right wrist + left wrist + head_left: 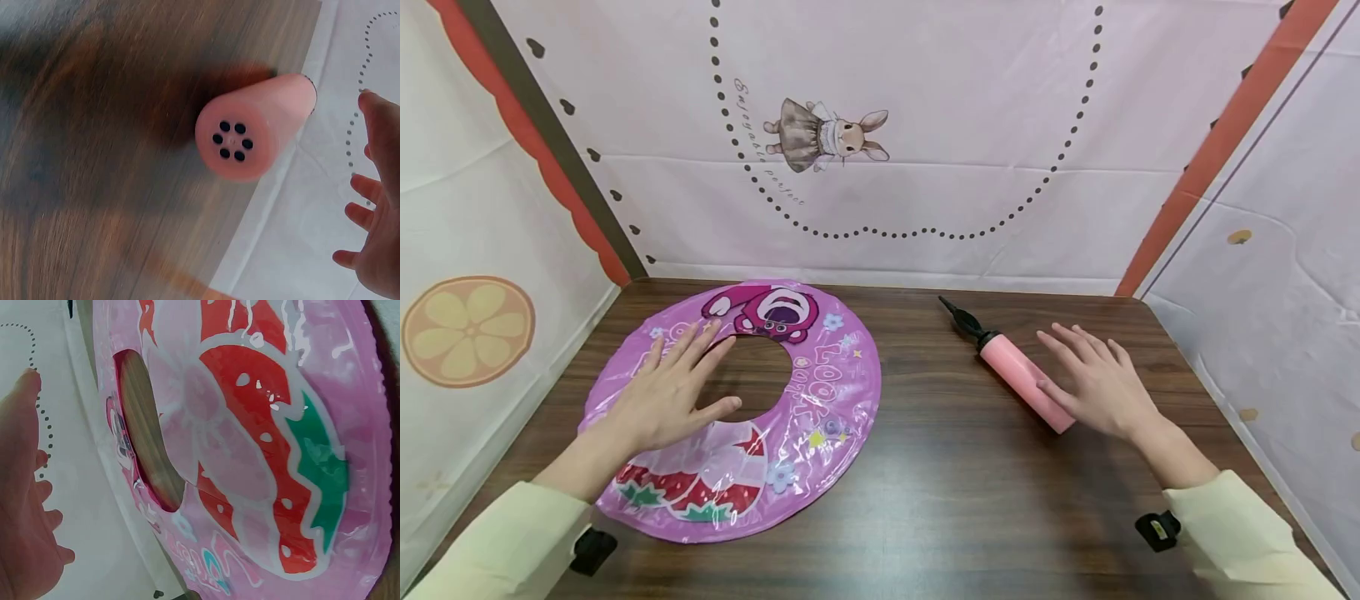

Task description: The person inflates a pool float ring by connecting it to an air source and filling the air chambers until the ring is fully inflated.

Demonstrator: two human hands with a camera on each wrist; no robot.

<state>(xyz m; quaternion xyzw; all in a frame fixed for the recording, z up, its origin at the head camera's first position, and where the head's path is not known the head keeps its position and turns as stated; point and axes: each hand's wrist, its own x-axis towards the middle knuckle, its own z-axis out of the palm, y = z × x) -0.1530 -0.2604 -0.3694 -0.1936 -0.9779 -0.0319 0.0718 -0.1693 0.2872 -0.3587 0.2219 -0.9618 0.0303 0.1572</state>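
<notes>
Grip: left hand (670, 396) and right hand (1105, 387), two in all, fingers extended, holding nothing. Left over one purple ring (850, 392), flat on the table (910, 492), left side; right near one pink hand pump (1018, 375), lying at right. Pump: one black nozzle (966, 320), six end holes (240, 129).

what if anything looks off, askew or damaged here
The printed rabbit on the back cloth lies sideways, head to the right, so the cloth may be hung turned. I see no spill, nor any plain damage to the purple ring or pink pump.
</notes>
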